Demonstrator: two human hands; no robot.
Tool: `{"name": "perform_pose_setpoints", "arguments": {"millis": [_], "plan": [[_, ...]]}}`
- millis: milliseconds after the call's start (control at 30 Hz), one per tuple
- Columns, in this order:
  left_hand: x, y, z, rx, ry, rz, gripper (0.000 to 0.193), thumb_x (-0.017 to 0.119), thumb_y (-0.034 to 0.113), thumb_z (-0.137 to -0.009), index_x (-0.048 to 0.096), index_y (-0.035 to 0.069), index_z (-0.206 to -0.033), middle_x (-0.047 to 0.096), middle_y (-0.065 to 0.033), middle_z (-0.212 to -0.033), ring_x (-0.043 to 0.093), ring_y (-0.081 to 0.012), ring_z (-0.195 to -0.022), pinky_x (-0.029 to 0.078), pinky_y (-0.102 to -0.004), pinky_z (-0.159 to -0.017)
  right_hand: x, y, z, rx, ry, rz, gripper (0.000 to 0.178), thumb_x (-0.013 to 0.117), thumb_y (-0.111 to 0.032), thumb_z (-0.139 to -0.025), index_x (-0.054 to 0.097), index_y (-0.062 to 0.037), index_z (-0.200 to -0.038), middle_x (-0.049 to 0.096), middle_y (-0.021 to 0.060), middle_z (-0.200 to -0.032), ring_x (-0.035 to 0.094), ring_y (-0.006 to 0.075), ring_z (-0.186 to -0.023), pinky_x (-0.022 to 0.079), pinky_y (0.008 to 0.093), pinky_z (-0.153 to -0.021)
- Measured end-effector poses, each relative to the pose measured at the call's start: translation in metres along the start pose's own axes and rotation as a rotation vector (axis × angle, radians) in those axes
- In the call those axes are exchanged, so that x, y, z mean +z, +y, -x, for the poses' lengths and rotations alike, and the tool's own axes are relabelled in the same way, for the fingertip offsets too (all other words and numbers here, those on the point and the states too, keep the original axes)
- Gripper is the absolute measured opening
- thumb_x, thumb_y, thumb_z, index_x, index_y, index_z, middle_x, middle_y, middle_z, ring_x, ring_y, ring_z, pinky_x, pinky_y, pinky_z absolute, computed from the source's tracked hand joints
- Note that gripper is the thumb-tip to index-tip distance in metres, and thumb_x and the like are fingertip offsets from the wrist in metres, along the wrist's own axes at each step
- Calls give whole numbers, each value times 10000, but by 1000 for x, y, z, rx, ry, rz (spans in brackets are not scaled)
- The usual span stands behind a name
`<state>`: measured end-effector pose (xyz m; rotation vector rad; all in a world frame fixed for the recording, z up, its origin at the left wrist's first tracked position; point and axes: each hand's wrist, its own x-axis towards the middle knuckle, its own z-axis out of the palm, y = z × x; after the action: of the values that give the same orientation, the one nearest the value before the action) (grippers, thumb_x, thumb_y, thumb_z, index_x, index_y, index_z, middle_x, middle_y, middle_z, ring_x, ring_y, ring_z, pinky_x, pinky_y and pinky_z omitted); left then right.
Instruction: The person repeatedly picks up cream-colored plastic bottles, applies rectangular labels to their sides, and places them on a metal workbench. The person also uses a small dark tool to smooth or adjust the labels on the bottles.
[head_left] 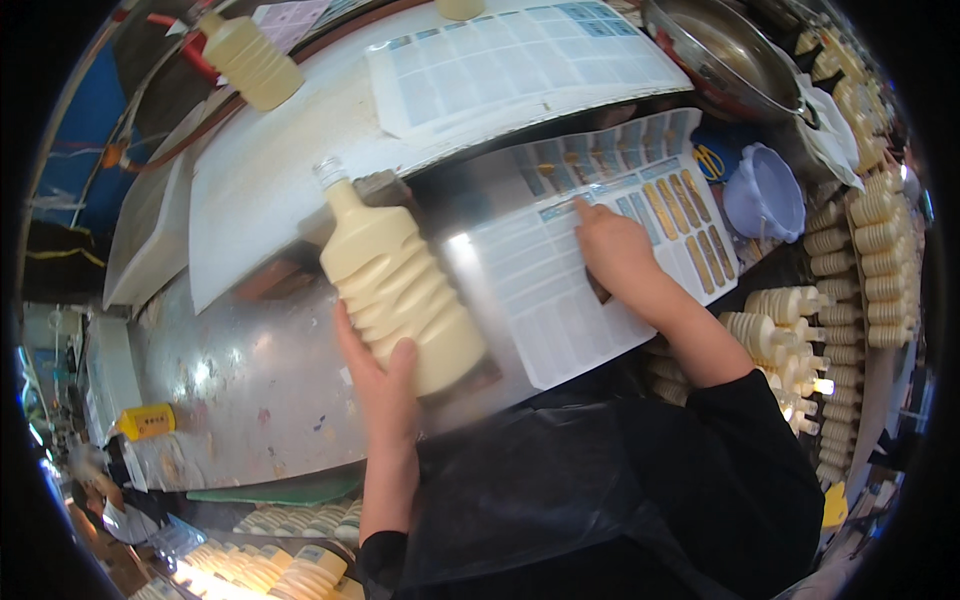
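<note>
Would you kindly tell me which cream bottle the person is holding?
The cream bottle near the picture's centre, gripped by the left hand; the upper-left bottle and stacked bottles at right touch neither hand.

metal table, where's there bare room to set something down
The widest bare patch of the metal table lies between the small yellow container and the cream bottle in the left hand. The right side is crowded: the label sheet lies under the right hand.
</note>
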<state>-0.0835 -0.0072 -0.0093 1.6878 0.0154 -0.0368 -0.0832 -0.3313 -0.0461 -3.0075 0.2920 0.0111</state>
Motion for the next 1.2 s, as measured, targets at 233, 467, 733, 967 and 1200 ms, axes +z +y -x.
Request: {"name": "perform_pose_setpoints", "arguments": {"millis": [233,467,733,967,1200], "plan": [[0,1,0,24,-16,52,901,662,192,-867,193,-5,-1611,388,-228,-1543,443,-317,-1387,351,-415,-1166,2,3,10,12,2,-40,443,544,-84,-948,568,10,-1380,693,209,-1007,694,400,-856,563,485,-761],[-1,0,0,43,-10,55,880,665,202,-881,213,-1,-1608,425,-218,-1523,461,-301,-1369,358,-405,-1158,-9,8,22,0,28,-19,504,516,-14,-903,548,29,-1404,688,227,-1013,703,398,-867,573,469,-764],[3,-6,-2,86,24,37,849,658,160,-889,238,6,-1611,426,-211,-1538,456,-300,-1385,346,-398,-1173,-7,30,53,83,9,8,410,529,-97,-946,611,-41,-1344,700,194,-964,694,377,-861,556,480,-756],[2,-11,-1,125,0,81,840,634,232,-920,216,-5,-1610,388,-194,-1550,440,-300,-1395,338,-414,-1179,-19,73,97,241,43,57,411,535,-105,-937,615,-54,-1336,692,199,-951,693,381,-857,551,493,-738],[3,-12,-3,117,-5,93,862,670,323,-950,223,-11,-1607,396,-189,-1540,443,-288,-1387,344,-409,-1171,-10,86,88,255,70,5,431,530,-99,-936,620,-115,-1357,677,198,-961,689,392,-858,551,498,-755]]}}
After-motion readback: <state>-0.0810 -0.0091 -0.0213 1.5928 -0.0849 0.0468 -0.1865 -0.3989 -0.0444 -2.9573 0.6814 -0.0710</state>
